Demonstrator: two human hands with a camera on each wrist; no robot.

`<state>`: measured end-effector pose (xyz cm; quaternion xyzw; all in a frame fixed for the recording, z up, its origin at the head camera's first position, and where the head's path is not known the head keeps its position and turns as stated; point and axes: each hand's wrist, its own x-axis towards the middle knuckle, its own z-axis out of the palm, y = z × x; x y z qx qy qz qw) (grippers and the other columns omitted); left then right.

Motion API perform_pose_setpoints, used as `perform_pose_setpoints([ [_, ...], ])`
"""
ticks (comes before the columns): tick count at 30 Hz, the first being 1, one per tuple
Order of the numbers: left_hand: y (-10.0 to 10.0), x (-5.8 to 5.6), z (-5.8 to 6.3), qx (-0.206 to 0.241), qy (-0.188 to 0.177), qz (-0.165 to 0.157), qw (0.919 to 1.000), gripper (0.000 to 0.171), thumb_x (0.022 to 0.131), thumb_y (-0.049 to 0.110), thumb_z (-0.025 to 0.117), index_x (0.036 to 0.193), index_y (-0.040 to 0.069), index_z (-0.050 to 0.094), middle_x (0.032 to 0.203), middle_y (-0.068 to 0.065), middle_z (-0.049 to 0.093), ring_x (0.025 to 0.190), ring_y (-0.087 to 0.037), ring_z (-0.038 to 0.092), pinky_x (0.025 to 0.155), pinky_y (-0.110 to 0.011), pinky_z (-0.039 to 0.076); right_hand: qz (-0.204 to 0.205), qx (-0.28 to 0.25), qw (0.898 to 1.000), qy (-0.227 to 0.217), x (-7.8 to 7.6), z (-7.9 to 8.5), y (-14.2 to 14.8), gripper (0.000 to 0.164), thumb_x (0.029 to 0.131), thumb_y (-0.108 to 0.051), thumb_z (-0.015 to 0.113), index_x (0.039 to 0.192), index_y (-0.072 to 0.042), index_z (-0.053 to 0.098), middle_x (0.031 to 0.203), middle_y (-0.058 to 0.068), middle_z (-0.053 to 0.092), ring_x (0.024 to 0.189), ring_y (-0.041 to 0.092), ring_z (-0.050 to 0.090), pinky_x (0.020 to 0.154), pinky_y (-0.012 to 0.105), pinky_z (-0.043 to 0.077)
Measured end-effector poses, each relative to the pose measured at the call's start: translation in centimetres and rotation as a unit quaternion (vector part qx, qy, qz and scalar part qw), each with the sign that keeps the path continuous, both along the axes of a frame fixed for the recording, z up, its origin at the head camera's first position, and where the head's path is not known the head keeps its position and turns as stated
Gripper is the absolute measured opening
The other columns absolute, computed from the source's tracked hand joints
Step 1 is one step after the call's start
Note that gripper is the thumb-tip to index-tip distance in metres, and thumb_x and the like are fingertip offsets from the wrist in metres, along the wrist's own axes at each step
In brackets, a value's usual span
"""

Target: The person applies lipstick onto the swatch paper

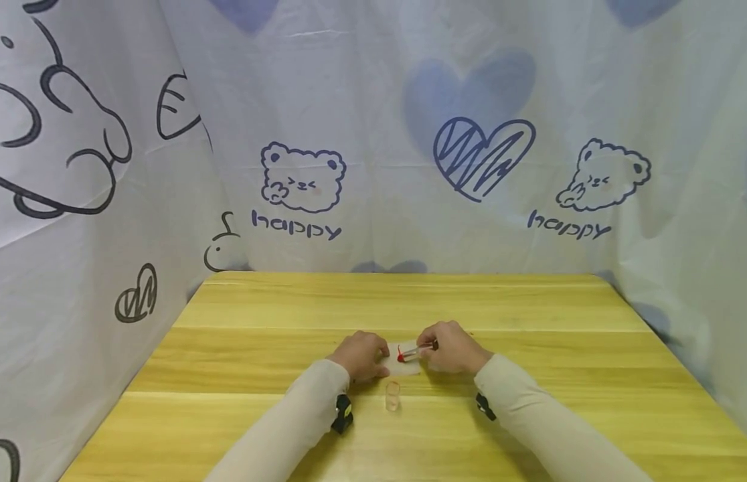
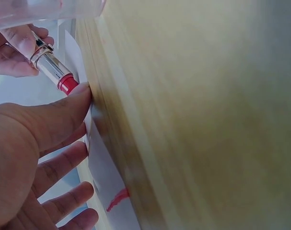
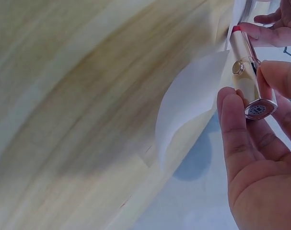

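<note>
A lipstick (image 1: 418, 351) with a red bullet is pinched between the thumb and fingers of my right hand (image 1: 450, 348). Its gold and silver tube shows in the left wrist view, with the red tip (image 2: 67, 84) close to my left thumb. Beneath the tip lies a small white sheet of paper (image 1: 406, 369), bearing a red stroke (image 2: 118, 199). My left hand (image 1: 359, 356) rests its fingertips on the paper's left side, fingers fairly straight. Toward me from the paper stands a small clear cap (image 1: 393, 396). One end of the sheet (image 3: 191, 96) curls up in the right wrist view.
A wooden table (image 1: 277, 301) carries everything. Behind and beside it hangs a white cloth (image 1: 373, 120) printed with bears and hearts. Each wrist wears a black device, such as the one (image 1: 342, 414) on the left.
</note>
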<state>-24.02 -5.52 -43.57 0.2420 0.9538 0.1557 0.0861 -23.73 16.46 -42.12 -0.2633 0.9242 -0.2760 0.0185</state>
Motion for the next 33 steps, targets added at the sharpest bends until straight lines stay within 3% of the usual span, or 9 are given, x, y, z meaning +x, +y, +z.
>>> perform_pose_setpoints([
  [14, 0.03, -0.51, -0.33, -0.006, 0.018, 0.001, 0.9998, 0.032, 0.083, 0.033, 0.078, 0.109, 0.015, 0.072, 0.115, -0.003, 0.067, 0.111, -0.026, 0.059, 0.095, -0.04, 0.047, 0.037, 0.014, 0.999, 0.005, -0.07, 0.37, 0.36, 0.005, 0.087, -0.007, 0.07, 0.088, -0.009, 0.074, 0.079, -0.006, 0.068, 0.065, 0.006, 0.056, 0.059, 0.026, 0.048],
  [21, -0.28, -0.01, -0.44, 0.0, 0.013, 0.004, 0.9999, 0.03, 0.083, 0.032, 0.078, 0.107, 0.015, 0.072, 0.115, -0.003, 0.067, 0.111, -0.027, 0.059, 0.095, -0.04, 0.047, 0.071, 0.011, 0.997, -0.028, 0.2, 0.41, 0.15, 0.006, 0.087, -0.006, 0.07, 0.084, -0.01, 0.072, 0.076, -0.008, 0.065, 0.066, 0.007, 0.057, 0.06, 0.026, 0.049],
  [33, -0.09, -0.17, -0.17, 0.0, 0.023, -0.002, 0.9997, 0.03, 0.082, 0.031, 0.079, 0.106, 0.014, 0.073, 0.113, -0.004, 0.068, 0.109, -0.025, 0.06, 0.093, -0.039, 0.048, 0.068, 0.024, 0.997, -0.033, 0.05, 0.84, 0.27, 0.009, 0.087, -0.006, 0.07, 0.083, -0.013, 0.073, 0.075, -0.011, 0.065, 0.066, 0.006, 0.056, 0.061, 0.027, 0.049],
])
